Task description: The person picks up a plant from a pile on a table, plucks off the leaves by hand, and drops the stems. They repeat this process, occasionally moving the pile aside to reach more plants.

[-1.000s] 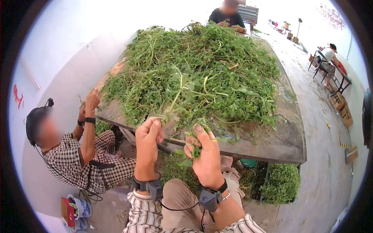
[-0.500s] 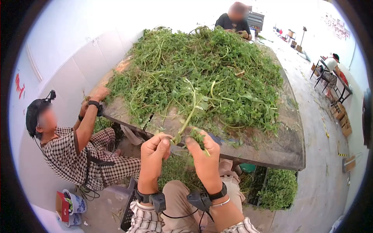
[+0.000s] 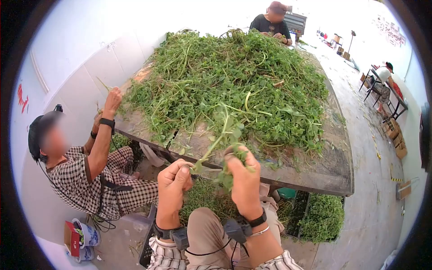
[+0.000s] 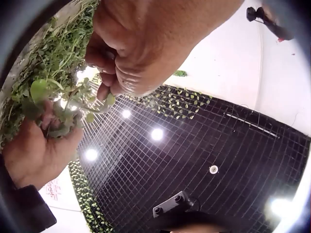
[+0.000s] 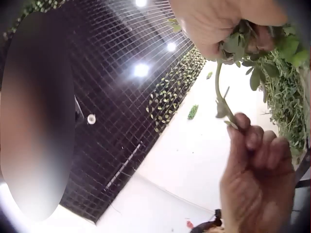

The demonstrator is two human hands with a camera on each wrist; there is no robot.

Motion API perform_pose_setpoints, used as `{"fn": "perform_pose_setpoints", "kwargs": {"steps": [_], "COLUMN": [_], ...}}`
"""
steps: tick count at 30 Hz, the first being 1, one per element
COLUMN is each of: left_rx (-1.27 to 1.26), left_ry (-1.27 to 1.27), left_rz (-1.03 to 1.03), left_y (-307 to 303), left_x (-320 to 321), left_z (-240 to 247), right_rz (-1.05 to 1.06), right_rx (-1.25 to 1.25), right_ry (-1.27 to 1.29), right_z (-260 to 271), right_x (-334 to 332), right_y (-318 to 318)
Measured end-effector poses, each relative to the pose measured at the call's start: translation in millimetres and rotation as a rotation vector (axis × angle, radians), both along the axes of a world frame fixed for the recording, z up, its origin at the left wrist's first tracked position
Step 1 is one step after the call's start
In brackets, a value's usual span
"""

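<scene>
In the head view my left hand (image 3: 173, 184) pinches the lower end of a pale green stem (image 3: 211, 147) between thumb and forefinger; its leafy top slants up over the table's near edge. My right hand (image 3: 245, 182) holds a bunch of green leaves (image 3: 226, 179) in curled fingers, just right of the stem. The right wrist view shows a stem (image 5: 219, 87) running from the leaves at my right hand (image 5: 218, 24) to the fingertips of my left hand (image 5: 257, 174). A large heap of leafy greens (image 3: 234, 76) lies beyond both hands.
The wooden table (image 3: 310, 173) has its near edge just past my hands. A person in a checked shirt (image 3: 72, 180) sits at the left; another person (image 3: 272, 27) is at the far end. A crate of greens (image 3: 321, 218) stands below the table at right, buckets (image 3: 87, 236) at lower left.
My right hand has moved right and slightly up, away from the left hand, which has shifted slightly lower. The seated person's raised hand at left has lifted with a stem.
</scene>
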State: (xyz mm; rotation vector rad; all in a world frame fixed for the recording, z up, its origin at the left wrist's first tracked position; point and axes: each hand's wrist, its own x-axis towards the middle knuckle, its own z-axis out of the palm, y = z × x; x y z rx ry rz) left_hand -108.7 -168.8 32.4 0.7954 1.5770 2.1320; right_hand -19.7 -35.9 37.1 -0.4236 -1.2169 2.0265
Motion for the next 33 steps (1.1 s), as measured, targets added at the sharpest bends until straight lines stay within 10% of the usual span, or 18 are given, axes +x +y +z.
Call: {"fn": "perform_pose_setpoints", "kwargs": {"steps": [8,16,33], "left_rx": [-0.014,-0.047,0.084], "left_ry": [0.021,0.030,-0.008], "left_rz": [0.007,-0.010,-0.011], "left_y": [-12.2,-18.4,-38.8], "left_x": [-3.9,6.1,8.2], "left_z": [-2.2,3.3,14.3], "right_rz": [0.056,-0.352,-0.150], "right_rx": [-0.024,0.804,0.972], "right_ry": [0.057,-0.027,-0.043], "right_z": [-3.4,5.3,-1.4], "right_x": [-0.7,-4.0,-5.9], "right_y": [1.3,-5.2,-9.2]}}
